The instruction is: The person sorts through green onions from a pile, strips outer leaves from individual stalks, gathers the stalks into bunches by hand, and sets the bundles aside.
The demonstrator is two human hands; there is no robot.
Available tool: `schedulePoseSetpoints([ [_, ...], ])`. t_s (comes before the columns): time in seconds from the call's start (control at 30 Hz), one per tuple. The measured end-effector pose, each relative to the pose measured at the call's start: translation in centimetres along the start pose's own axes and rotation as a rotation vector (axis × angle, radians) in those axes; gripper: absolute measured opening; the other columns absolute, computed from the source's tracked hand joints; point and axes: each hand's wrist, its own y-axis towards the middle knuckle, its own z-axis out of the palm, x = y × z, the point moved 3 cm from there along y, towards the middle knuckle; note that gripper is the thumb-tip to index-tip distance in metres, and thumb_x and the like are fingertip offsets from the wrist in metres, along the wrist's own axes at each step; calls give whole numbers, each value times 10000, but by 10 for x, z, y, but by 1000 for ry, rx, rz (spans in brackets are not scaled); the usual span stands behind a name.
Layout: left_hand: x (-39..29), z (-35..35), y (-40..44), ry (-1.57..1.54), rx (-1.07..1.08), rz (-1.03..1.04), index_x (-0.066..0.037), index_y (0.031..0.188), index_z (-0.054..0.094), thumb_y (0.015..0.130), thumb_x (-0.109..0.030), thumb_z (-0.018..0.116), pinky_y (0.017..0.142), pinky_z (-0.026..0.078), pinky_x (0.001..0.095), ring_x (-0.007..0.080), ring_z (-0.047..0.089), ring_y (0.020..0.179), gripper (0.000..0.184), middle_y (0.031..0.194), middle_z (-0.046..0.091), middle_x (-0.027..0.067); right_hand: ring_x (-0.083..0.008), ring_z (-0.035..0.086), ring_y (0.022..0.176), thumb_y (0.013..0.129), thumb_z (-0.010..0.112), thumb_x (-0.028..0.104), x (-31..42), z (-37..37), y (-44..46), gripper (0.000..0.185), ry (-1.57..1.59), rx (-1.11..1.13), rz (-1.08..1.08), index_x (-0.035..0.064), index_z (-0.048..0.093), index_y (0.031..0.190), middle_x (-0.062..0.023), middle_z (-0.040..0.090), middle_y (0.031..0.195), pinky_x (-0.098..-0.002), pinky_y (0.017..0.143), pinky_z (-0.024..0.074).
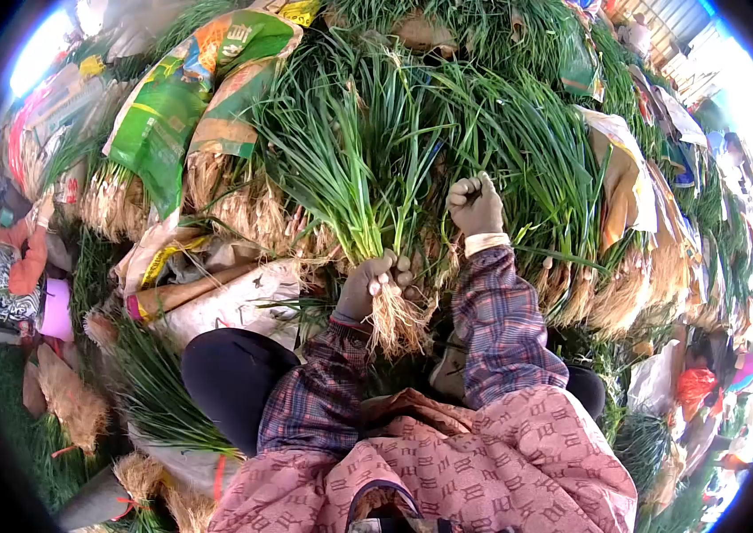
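My left hand [369,286], in a pale glove, is closed around the base of a bunch of green garlic [354,200]. The long leaves fan upward and away from me, and stringy tan roots [397,320] hang below the fingers. To the right, my gloved right hand [476,206] is raised with its fingers curled in, in front of the leaves of the large pile [527,151]. Whether a stalk is between those fingers is hidden. More root ends of the pile show just beyond both hands.
Green and orange printed sacks [159,120] lie over bundles at the upper left. A white sack [225,306] lies by my left knee. Tied bundles [138,480] rest at the lower left. Another person [16,271] sits at the far left; more people are at the right edge.
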Motion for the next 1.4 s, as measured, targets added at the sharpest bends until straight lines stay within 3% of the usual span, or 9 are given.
schedulePoseSetpoints([
  [0.27, 2, -3, -2, -270, 147, -42, -65, 1002, 633, 888, -172, 567, 699, 504, 366, 211, 574, 861, 170, 1060, 601, 93, -36, 321, 469, 1001, 376, 400, -51, 35, -30, 449, -753, 143, 378, 50, 496, 1256, 101, 354, 568, -203, 416, 272],
  [0.4, -13, 16, -13, -293, 93, 12, -48, 988, 635, 864, -167, 572, 660, 473, 335, 186, 544, 788, 183, 1025, 618, 110, -136, 518, 711, 942, 451, 500, -88, 52, -62, 528, -454, 330, 946, 33, 542, 1171, 10, 533, 766, -280, 645, 461],
  [0.6, -57, 41, -4, -408, 588, 56, -48, 983, 602, 781, -38, 620, 529, 449, 284, 121, 530, 681, 203, 938, 593, 59, -182, 599, 868, 934, 533, 337, -73, -40, -104, 336, -1245, 608, 543, 57, 565, 1118, -66, 628, 962, -332, 779, 499],
  [0.7, -70, 67, -29, -379, 271, 372, -43, 1148, 557, 841, -78, 589, 556, 472, 293, 155, 566, 746, 311, 1069, 588, 100, -253, 616, 1000, 926, 519, 325, -68, -67, -149, 377, -1880, 538, 1525, 58, 543, 1192, -108, 639, 1075, -362, 867, 494],
  [0.73, -73, 67, -29, -327, 322, 340, -42, 1197, 538, 860, -97, 581, 624, 485, 295, 181, 579, 816, 344, 1127, 578, 126, -270, 625, 971, 921, 525, 371, -59, -61, -158, 434, -2408, 1203, 1019, 57, 531, 1220, -135, 642, 1062, -360, 842, 508],
  [0.87, -46, 22, 8, -366, 508, -50, -116, 1334, 417, 891, -130, 569, 814, 534, 406, 255, 606, 1016, 468, 1180, 588, 120, -265, 652, 911, 886, 541, 495, -28, -21, -73, 559, -2407, -20, 255, 26, 548, 1189, -165, 665, 986, -352, 806, 520],
  [1.17, 1, 3, 9, 539, -354, 58, -37, 863, 620, 900, -245, 511, 581, 431, 201, 84, 536, 654, 238, 834, 650, 50, -229, 649, 866, 867, 622, 351, -13, 45, -74, 357, -2005, -94, 258, 47, 642, 1053, -168, 660, 1003, -367, 790, 515],
  [1.33, 14, 3, 10, 481, -310, 112, -52, 707, 541, 913, -211, 446, 781, 404, 246, 130, 512, 750, 277, 710, 510, 5, -194, 510, 677, 852, 570, 226, -14, 51, -78, 167, -2327, 88, -675, 82, 573, 767, -65, 510, 816, -332, 647, 457],
  [1.4, 16, 4, 13, 437, -181, 236, -59, 712, 546, 903, -202, 471, 665, 401, 185, 74, 472, 659, 250, 693, 477, -26, -249, 502, 1009, 818, 549, 145, -11, 54, -62, 120, -2517, 68, -769, 62, 603, 885, -93, 527, 1015, -450, 902, 416],
])
